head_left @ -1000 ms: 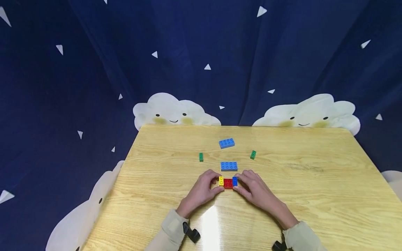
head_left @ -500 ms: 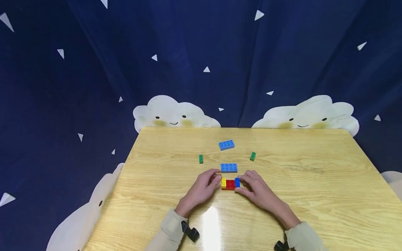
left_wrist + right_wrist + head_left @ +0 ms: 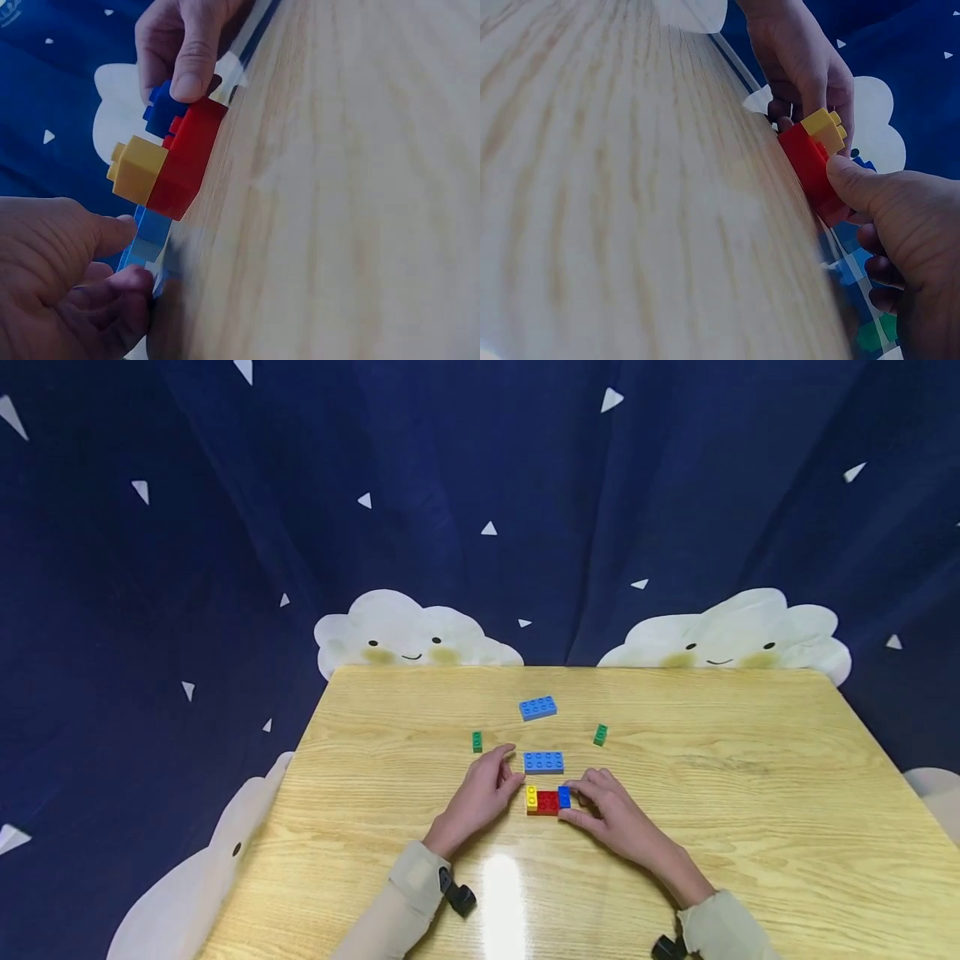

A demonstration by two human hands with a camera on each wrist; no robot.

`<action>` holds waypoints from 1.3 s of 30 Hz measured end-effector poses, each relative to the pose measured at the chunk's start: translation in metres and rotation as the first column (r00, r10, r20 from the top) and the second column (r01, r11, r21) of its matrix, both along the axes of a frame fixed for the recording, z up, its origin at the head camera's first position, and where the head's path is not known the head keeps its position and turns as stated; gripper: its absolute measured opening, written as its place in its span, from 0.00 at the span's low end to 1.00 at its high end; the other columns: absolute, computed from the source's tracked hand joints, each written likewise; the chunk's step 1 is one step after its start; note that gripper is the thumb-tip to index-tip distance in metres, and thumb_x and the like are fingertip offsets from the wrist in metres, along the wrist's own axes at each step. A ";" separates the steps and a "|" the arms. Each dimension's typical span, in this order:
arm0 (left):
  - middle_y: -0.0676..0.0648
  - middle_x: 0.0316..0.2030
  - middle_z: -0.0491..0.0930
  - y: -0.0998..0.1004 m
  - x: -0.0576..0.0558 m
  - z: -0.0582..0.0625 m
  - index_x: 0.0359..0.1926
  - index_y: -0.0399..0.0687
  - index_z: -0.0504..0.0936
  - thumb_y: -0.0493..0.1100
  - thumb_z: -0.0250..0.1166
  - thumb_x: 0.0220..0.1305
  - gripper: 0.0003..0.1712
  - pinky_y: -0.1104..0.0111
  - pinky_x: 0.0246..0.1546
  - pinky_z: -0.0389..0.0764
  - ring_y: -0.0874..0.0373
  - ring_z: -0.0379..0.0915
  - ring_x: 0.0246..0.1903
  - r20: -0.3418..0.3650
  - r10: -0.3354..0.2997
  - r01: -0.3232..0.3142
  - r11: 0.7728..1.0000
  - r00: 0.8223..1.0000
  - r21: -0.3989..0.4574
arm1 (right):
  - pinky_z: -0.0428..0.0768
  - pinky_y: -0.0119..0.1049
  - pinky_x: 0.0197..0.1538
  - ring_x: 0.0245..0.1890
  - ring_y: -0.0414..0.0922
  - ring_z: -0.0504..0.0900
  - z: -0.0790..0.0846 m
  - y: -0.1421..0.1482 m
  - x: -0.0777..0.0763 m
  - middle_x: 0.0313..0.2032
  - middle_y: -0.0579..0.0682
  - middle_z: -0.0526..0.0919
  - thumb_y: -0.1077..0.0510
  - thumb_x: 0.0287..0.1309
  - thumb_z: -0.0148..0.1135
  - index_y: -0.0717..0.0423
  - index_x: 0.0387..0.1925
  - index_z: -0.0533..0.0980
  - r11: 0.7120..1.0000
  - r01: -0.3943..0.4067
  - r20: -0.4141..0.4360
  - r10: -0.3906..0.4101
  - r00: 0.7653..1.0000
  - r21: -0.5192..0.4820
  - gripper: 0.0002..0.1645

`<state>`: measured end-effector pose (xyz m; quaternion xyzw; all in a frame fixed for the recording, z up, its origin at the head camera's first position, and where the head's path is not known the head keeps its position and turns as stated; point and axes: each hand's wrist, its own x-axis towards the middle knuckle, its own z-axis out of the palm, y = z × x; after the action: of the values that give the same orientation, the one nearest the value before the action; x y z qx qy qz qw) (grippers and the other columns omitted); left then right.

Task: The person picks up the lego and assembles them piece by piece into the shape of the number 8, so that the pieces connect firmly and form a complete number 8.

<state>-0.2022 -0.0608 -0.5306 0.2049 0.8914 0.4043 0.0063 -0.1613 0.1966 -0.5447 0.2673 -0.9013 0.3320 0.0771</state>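
Note:
On the table a red brick [image 3: 547,803] carries a small yellow brick [image 3: 531,797] on its left end and a small dark blue brick [image 3: 564,797] on its right end. My right hand [image 3: 611,817] pinches the dark blue brick between thumb and fingers; the thumb lies against its near side in the left wrist view. Apart from the bricks, just left of the yellow one, my left hand [image 3: 480,797] holds nothing, its thumb and fingers spread. Its fingertips come close to the left end of a light blue brick [image 3: 543,763] lying behind the red one.
A second light blue brick [image 3: 538,707] lies farther back, turned slightly. Two small green bricks stand either side, one on the left [image 3: 477,742] and one on the right [image 3: 601,734]. Behind the wooden table [image 3: 750,827] hangs a dark blue curtain [image 3: 450,460].
My left hand has let go of the yellow brick and moved left and back, its fingers spreading toward the nearer light blue brick. My right hand keeps its pinch on the dark blue brick.

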 end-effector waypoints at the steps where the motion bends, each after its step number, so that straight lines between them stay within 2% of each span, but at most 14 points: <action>1: 0.51 0.33 0.77 0.001 -0.001 0.000 0.72 0.34 0.71 0.44 0.66 0.75 0.32 0.68 0.38 0.74 0.63 0.68 0.31 0.000 0.008 -0.008 1.000 1.000 -0.016 | 0.65 0.32 0.41 0.38 0.38 0.64 0.000 0.000 0.000 0.33 0.41 0.71 0.48 0.64 0.73 0.56 0.52 0.85 1.000 -0.001 0.004 0.001 1.000 0.000 0.21; 6: 0.50 0.35 0.75 0.005 -0.007 -0.001 0.72 0.39 0.72 0.50 0.70 0.72 0.35 0.67 0.38 0.72 0.61 0.68 0.33 0.002 0.035 -0.035 0.996 0.999 -0.086 | 0.65 0.33 0.41 0.39 0.38 0.64 -0.001 -0.002 -0.001 0.33 0.41 0.71 0.46 0.65 0.73 0.53 0.53 0.84 1.000 -0.005 0.025 0.005 1.000 0.010 0.21; 15: 0.53 0.33 0.73 0.009 -0.016 -0.002 0.65 0.44 0.81 0.51 0.72 0.69 0.29 0.70 0.31 0.68 0.60 0.68 0.32 0.013 0.027 -0.025 0.988 1.000 -0.151 | 0.64 0.34 0.41 0.39 0.38 0.64 -0.002 -0.004 -0.004 0.33 0.43 0.71 0.46 0.65 0.73 0.53 0.52 0.84 1.000 -0.029 0.021 0.029 0.999 0.009 0.20; 21: 0.53 0.31 0.73 0.009 -0.019 -0.003 0.62 0.44 0.83 0.50 0.71 0.70 0.25 0.70 0.30 0.68 0.60 0.68 0.31 0.016 0.013 -0.010 0.988 1.000 -0.155 | 0.64 0.34 0.41 0.39 0.38 0.63 -0.003 -0.004 -0.004 0.32 0.42 0.70 0.45 0.66 0.71 0.52 0.54 0.84 1.000 -0.018 0.050 0.017 0.999 0.026 0.21; 27: 0.52 0.30 0.73 0.008 -0.022 -0.003 0.62 0.41 0.82 0.48 0.70 0.71 0.25 0.69 0.31 0.70 0.60 0.68 0.30 0.021 0.008 -0.006 0.993 1.000 -0.121 | 0.64 0.34 0.40 0.38 0.38 0.63 -0.004 -0.006 -0.005 0.32 0.41 0.71 0.44 0.67 0.71 0.53 0.53 0.84 1.000 -0.007 0.049 0.007 0.999 0.003 0.22; 35: 0.51 0.33 0.73 0.006 -0.026 -0.001 0.63 0.40 0.81 0.48 0.68 0.73 0.24 0.67 0.37 0.71 0.59 0.69 0.34 0.027 0.024 -0.020 0.994 0.999 -0.111 | 0.64 0.33 0.39 0.38 0.39 0.63 -0.007 -0.006 -0.010 0.32 0.40 0.70 0.45 0.66 0.72 0.55 0.53 0.84 1.000 0.008 0.056 -0.008 0.998 -0.003 0.23; 39: 0.51 0.34 0.73 0.003 -0.027 0.003 0.63 0.39 0.80 0.48 0.67 0.74 0.24 0.66 0.37 0.72 0.58 0.69 0.34 0.015 0.033 -0.031 0.995 0.999 -0.090 | 0.63 0.34 0.39 0.37 0.39 0.62 -0.008 -0.006 -0.013 0.31 0.39 0.68 0.45 0.66 0.71 0.53 0.50 0.83 1.000 0.008 0.052 -0.008 0.999 0.002 0.19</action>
<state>-0.2292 -0.0573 -0.5274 0.1866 0.9117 0.3657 0.0165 -0.1747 0.1905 -0.5529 0.2550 -0.9044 0.3376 0.0545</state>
